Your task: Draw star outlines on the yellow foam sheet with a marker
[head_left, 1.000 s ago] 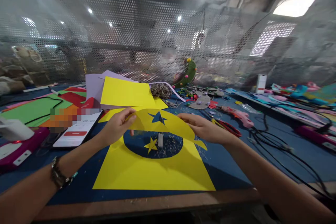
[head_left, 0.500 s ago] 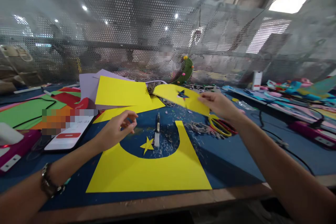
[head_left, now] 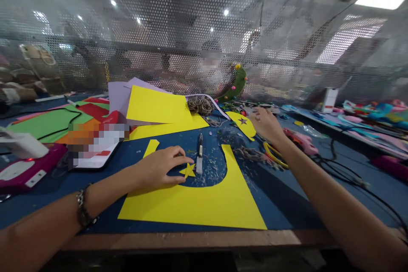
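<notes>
My left hand [head_left: 164, 165] is low over the table with thumb and forefinger apart, one on either side of a small yellow paper star [head_left: 188, 170]. Its wrist lies over a yellow paper sheet [head_left: 191, 206] with a large rounded opening cut into it. Farther out, my right hand [head_left: 267, 124] has hold of the right edge of a rounded yellow paper cutout [head_left: 237, 120] with a star-shaped hole; its fingertips are partly hidden. A slim black and white pen [head_left: 199, 153] lies just right of the star. Scissors with yellow handles [head_left: 274, 155] lie below my right wrist.
Yellow sheets [head_left: 159, 106] and lilac sheets [head_left: 118, 98] are stacked behind, beside a twine bundle [head_left: 200, 105]. A phone [head_left: 98, 155] and a magenta power strip [head_left: 47, 168] sit at left. Black cables [head_left: 347, 174] run at right. A perforated metal screen [head_left: 178, 29] stands behind.
My right hand has carried the rounded yellow cutout outward and down toward the table. My left hand has come down and right, to the small star. The camera view has shifted slightly left.
</notes>
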`<state>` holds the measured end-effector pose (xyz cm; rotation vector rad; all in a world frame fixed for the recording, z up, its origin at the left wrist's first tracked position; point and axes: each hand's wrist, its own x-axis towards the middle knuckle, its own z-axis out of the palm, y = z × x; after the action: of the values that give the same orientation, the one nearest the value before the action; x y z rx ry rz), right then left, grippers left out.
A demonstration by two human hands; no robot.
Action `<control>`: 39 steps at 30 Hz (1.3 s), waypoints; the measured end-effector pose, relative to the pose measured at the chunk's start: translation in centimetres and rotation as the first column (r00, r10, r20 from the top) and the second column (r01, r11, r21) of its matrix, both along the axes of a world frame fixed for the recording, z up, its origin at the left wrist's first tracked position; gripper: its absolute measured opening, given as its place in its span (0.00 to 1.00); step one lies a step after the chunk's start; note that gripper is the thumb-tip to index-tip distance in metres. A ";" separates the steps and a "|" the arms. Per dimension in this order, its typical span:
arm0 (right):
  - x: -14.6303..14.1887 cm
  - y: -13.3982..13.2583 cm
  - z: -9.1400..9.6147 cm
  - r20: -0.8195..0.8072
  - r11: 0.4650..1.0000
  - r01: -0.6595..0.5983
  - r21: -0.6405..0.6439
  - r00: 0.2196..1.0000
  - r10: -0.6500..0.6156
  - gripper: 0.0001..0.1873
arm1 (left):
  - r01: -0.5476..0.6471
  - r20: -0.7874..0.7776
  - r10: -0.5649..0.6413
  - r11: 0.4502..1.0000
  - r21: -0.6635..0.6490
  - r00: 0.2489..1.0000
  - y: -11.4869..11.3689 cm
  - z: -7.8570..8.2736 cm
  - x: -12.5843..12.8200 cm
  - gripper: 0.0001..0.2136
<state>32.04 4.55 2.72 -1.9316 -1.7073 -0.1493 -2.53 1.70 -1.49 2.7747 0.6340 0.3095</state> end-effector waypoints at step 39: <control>-16.4 9.9 -1.9 -0.189 0.905 -0.300 -0.301 0.949 0.252 0.17 | -0.373 0.527 0.467 0.884 -0.281 0.710 3.0 -1.3 -0.1 0.10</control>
<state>15.62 14.47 0.78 -1.8393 -1.9785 0.3979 -2.65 4.69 -2.77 2.1599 1.0564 1.1085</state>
